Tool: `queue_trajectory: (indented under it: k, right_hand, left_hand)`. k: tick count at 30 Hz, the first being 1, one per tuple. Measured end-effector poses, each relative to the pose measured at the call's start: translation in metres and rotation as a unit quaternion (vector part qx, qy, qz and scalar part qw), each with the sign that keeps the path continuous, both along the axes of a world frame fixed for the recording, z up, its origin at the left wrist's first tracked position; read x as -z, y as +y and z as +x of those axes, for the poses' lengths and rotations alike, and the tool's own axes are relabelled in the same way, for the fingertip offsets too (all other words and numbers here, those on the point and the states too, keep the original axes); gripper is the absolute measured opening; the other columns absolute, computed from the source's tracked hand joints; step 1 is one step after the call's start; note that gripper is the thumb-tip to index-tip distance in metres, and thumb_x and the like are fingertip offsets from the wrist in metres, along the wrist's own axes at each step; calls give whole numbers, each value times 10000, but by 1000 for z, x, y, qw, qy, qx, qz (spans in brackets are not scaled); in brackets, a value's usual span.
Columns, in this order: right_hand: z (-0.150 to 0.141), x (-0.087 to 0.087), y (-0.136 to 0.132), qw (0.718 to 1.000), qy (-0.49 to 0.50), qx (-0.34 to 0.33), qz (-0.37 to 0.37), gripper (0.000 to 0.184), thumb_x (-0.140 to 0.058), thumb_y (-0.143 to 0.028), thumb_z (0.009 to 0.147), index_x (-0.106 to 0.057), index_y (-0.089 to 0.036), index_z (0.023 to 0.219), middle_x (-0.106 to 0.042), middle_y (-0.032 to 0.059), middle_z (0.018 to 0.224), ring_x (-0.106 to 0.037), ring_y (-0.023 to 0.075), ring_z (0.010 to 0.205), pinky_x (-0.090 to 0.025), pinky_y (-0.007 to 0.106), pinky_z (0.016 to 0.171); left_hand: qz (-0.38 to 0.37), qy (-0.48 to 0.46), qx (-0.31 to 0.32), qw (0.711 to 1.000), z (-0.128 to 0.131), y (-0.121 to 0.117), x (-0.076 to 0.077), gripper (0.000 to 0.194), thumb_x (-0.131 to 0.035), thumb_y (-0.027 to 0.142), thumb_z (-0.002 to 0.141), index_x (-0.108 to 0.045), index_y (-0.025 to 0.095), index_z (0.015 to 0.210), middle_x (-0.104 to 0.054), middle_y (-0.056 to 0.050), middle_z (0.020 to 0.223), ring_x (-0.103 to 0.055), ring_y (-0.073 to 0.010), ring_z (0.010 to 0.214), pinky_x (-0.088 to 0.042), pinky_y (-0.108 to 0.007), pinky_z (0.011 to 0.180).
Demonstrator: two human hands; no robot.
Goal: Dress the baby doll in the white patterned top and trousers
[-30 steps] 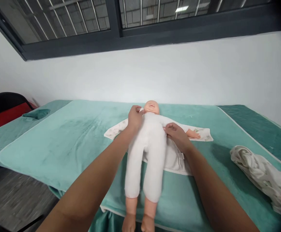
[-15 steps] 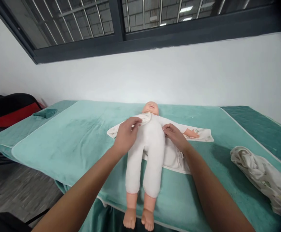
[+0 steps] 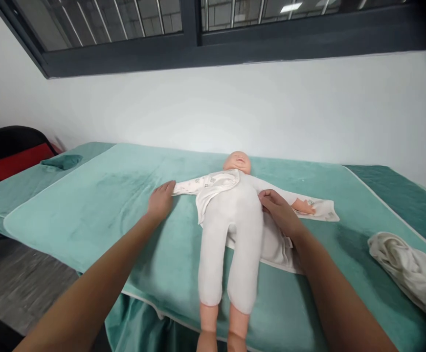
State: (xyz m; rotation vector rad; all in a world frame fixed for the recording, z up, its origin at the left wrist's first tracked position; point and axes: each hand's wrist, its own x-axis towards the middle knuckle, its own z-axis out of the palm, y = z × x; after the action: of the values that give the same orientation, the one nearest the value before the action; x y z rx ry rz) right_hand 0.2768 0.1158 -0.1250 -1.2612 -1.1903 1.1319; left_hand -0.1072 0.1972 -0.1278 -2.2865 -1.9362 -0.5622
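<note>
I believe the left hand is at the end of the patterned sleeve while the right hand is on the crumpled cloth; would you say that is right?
Not quite: the head view shows the right hand at the doll's side, not on the crumpled cloth. The left hand is indeed at the end of the patterned sleeve.
</note>
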Motion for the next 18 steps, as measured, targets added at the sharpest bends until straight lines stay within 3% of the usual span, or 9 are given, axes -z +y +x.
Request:
queue_trajectory:
  k: [3,6,9,11,14,18]
  right_hand:
    - [-2,-3,-2,1000,4,2,-8,219,-667,-441,839,-576,-250,895,-509,-42,772,-453,127,721,-371,243,659]
    - [-3,-7,-3,1000,5,1,-9,225,-678,-438,831,-578,-247,895,-504,-49,749,-437,117,682,-347,238,622]
    - [-5,-10,-5,1000,1,4,-15,232,-684,-439,825,-577,-241,883,-515,-48,742,-434,115,665,-338,239,597]
    - [-6,-11,-6,1000,-7,10,-19,225,-681,-434,827,-579,-241,881,-518,-46,738,-429,115,654,-330,240,579]
    - [-6,-11,-7,999,-21,18,-18,202,-669,-419,836,-583,-244,891,-500,-46,726,-403,114,631,-301,242,548]
    - [-4,-8,-6,999,-36,17,-17,210,-660,-435,847,-580,-248,902,-469,-48,698,-359,114,601,-262,247,518]
  left_hand:
    - [14,-15,-39,999,-5,9,1,530,-338,106,926,-496,111,1431,-518,-178,1486,-494,-347,1357,-424,-502,1087]
    - [64,-52,-64,995,2,-5,10,566,-367,84,896,-451,81,1456,-483,-213,1494,-468,-349,1371,-427,-506,1097]
    - [164,-129,-4,978,15,-31,19,531,-388,37,864,-538,123,1366,-557,-169,1402,-488,-273,1338,-417,-435,1128]
    - [193,-183,42,963,22,-45,21,412,-411,92,906,-599,145,1269,-626,-141,1286,-542,-247,1250,-442,-415,1095]
    - [143,-275,71,948,31,-56,18,291,-465,235,954,-628,164,1185,-678,-107,1130,-621,-219,1071,-506,-380,971]
    - [-20,-358,130,924,50,-63,8,340,-560,366,931,-623,208,1225,-696,-68,1128,-639,-207,1026,-496,-352,939]
